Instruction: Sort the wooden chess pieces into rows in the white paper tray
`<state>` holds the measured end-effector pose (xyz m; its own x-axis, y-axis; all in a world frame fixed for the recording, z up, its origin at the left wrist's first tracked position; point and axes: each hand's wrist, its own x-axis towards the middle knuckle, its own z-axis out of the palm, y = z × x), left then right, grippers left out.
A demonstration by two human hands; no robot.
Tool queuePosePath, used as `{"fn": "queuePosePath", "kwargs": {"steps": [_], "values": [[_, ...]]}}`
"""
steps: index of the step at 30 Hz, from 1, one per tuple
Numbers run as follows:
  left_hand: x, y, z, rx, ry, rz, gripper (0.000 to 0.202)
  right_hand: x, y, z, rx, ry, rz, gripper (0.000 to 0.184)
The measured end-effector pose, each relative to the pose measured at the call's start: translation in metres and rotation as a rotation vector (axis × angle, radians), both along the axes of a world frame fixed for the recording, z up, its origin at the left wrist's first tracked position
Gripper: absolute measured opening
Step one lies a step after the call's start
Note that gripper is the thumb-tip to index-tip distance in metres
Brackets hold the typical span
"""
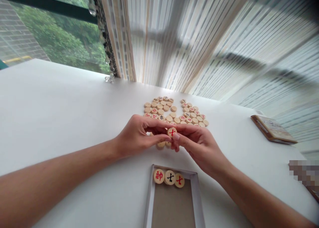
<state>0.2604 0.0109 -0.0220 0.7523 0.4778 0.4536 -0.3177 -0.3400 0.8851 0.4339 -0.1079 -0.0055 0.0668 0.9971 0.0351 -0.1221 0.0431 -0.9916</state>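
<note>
Between the fingertips of both my hands is a round wooden Chinese chess piece [171, 132] with a red character facing me. My left hand [136, 133] pinches it from the left, thumb below and fingers above. From the right, my right hand [199, 140] grips the same piece with thumb and forefinger. Below the hands lies an open shallow box [173, 208]. Three pieces sit in a row at its far end: a red-marked piece [159, 176], a black-marked piece [170, 177] and another red-marked piece [179, 180]. My hands partly hide the pieces behind them.
Many loose chess pieces [159, 106] lie spread on the white table [74, 105] beyond my hands, some face up, others blank side up. A brown box lid [274, 129] rests at the right. Striped curtains [174, 38] hang along the far edge, beside a window [57, 32].
</note>
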Motion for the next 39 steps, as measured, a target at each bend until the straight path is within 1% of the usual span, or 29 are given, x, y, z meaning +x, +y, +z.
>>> {"fn": "queuePosePath", "kwargs": {"steps": [5,7,14,18,22,25,28,32,35,39], "values": [[-0.0024,-0.0011,0.0019,0.085,0.06,0.027,0.034,-0.0032,0.0012,-0.0005,-0.045,0.036,-0.075,0.027],[-0.0032,-0.0016,0.0027,0.116,0.07,0.032,0.034,-0.0036,0.0011,-0.0013,-0.046,0.034,-0.097,0.027],[-0.0019,-0.0027,0.0031,0.139,0.026,-0.01,0.032,-0.0031,-0.0011,0.0002,-0.032,-0.089,-0.101,0.027],[-0.002,-0.0022,0.002,0.112,0.044,0.011,0.029,-0.0041,-0.002,0.0031,0.015,-0.138,-0.1,0.024],[-0.0018,-0.0013,0.0022,0.047,0.058,0.014,0.029,-0.0032,-0.002,0.0056,0.06,-0.163,-0.063,0.02],[-0.0011,-0.0011,0.0024,0.001,0.053,0.045,0.031,-0.0012,-0.0018,0.0051,0.071,-0.135,-0.052,0.019],[-0.0006,-0.0011,0.0019,-0.009,0.052,0.062,0.031,0.0,-0.0017,0.0023,0.079,-0.082,-0.052,0.018],[-0.0002,-0.0007,0.0008,-0.016,0.044,0.073,0.03,-0.0006,-0.0019,-0.0001,0.076,-0.084,-0.101,0.018],[0.0001,-0.0001,0.0003,-0.032,0.04,0.065,0.029,-0.0015,-0.0019,0.0009,0.083,-0.123,-0.152,0.016],[0.0002,0.0004,-0.0006,-0.064,0.032,0.048,0.026,-0.0021,-0.0011,0.0031,0.104,-0.155,-0.177,0.02]]}}
